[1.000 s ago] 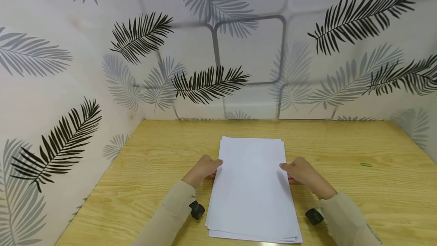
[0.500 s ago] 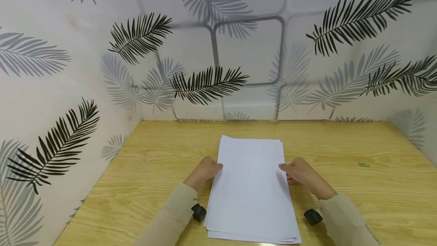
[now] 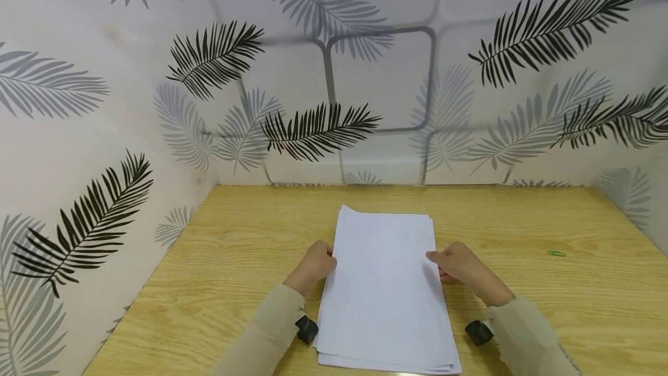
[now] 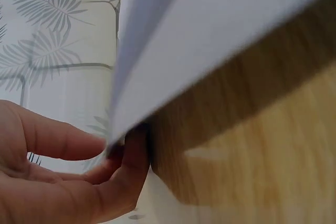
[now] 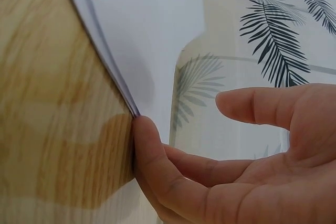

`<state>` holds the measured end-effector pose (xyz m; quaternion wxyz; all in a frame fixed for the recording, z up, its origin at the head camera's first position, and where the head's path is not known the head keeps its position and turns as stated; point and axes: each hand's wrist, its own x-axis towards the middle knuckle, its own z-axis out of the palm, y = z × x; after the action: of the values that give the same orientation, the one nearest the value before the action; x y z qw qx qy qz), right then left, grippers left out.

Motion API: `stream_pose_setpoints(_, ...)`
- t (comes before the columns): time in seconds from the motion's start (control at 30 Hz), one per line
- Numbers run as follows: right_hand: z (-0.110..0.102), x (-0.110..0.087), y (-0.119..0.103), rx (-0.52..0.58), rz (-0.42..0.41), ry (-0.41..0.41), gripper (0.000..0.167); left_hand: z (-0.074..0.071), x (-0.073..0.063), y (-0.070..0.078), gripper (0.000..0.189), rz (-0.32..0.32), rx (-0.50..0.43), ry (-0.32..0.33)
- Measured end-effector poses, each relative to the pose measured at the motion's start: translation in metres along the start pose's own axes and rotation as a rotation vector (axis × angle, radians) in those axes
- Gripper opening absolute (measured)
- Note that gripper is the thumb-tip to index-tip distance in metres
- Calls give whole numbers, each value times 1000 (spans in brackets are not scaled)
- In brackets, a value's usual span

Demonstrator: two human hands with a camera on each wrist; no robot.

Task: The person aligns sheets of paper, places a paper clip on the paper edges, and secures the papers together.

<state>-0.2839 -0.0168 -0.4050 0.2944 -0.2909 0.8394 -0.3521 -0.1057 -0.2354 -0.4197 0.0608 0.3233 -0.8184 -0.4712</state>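
Handling this stack of paper (image 3: 388, 297) well probably depends on even, gentle pressure from both sides, since the sheets look thin enough to bow or slide under a hard squeeze. It sits in the middle of the tabletop (image 3: 250, 219), between the two hands, its long sides running away from the person. The left hand (image 3: 315, 266) has its thumb and curled fingers brought together on the left edge, pinching it. On the opposite edge, the right hand (image 3: 459, 261) is spread, thumb apart from the fingers, a fingertip touching the side of the sheets. Matching the two sides in height would likely help, as would care over the far left corner, which pokes up beyond the rest, and the near end, where lower sheets stick out past the upper ones. For moving, wood stretches away to the left and right of the forearms, and a strip of it separates the far end from the patterned wall (image 3: 376, 94). A small green clip (image 3: 556, 253) lies well apart on the right; the tabletop's near edge cannot be made out in the head view.
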Motion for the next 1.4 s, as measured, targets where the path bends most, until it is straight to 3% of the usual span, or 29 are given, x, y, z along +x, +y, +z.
stream_pose_setpoints(0.3,0,-2,-2,4,-1,-9,34,7,-4,5,54,27,-160,-56)
stream_pose_setpoints(0.47,-1,-1,0,30,-2,-6,35,8,-7,12,63,36,-173,-58)
stream_pose_setpoints(0.73,-6,2,9,132,-91,-65,40,4,-10,16,57,77,-175,-53)
stream_pose_setpoints(0.9,-7,9,10,102,-46,-58,29,1,-11,15,44,147,-142,-1)
stream_pose_setpoints(1.13,-11,11,11,92,-37,-75,40,1,-11,13,27,230,-194,47)
stream_pose_setpoints(1.27,-15,9,10,132,-120,-129,51,2,-10,13,28,272,-248,49)
stream_pose_setpoints(1.4,-18,6,8,240,-229,-175,66,2,-11,15,33,299,-313,29)
